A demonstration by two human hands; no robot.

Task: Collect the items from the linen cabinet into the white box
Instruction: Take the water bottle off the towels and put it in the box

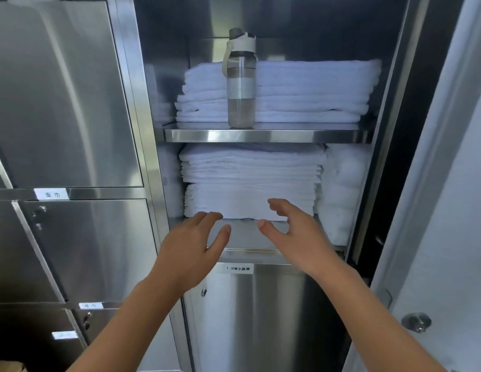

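The cabinet (132, 103) stood open, and both hands hovered at the front of the lower shelf (244, 237). The left hand (191, 245) and the right hand (295, 232) were spread wide with fingers loosely bent, holding nothing. Just beyond the fingertips lay the lower stack (250, 178) of folded white linen, with a looser pile (341, 189) beside it on the right. On the upper shelf (261, 136) a second stack (301, 89) sat behind a bottle (240, 84) standing upright at the front edge. The white box was out of view. The linen looked soft and floppy, light piece by piece but probably hefty as a whole stack. It would likely sag or slide apart if pinched at one edge, so a hand slipped under the bottom fold on each side seemed the surest hold. The bottle, hard and smooth, would suit a one-handed grip round its body.
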